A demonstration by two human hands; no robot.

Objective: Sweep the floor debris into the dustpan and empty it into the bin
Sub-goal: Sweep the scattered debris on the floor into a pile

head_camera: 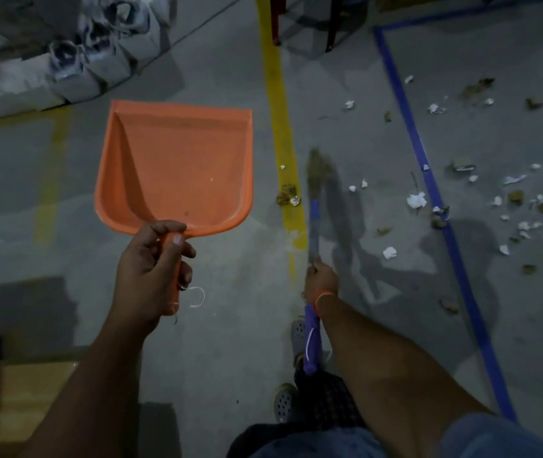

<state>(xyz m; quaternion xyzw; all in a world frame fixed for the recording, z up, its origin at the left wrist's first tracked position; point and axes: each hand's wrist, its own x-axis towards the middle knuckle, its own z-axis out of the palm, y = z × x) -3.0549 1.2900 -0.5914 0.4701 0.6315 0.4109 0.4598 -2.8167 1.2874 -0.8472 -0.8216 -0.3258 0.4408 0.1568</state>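
Two hands, two tools, over a grey floor.
Left hand point(151, 259): fingers wrapped round the handle of an orange dustpan point(174, 166), held above the floor, pan bare. Right hand point(320, 280): closed round a purple-handled broom point(314, 226), bristles by the yellow line point(281, 127). Debris point(528, 200): paper scraps and leaves, scattered rightward across the blue tape point(429, 180).

An orange dustpan point(174, 166) – empty, tilted open side up – juts forward from the left hand point(151, 266). The blurred purple-handled broom point(314, 206) reaches ahead of the right hand point(321, 282); paper-and-leaf debris point(501, 193) lies scattered to that hand's right.
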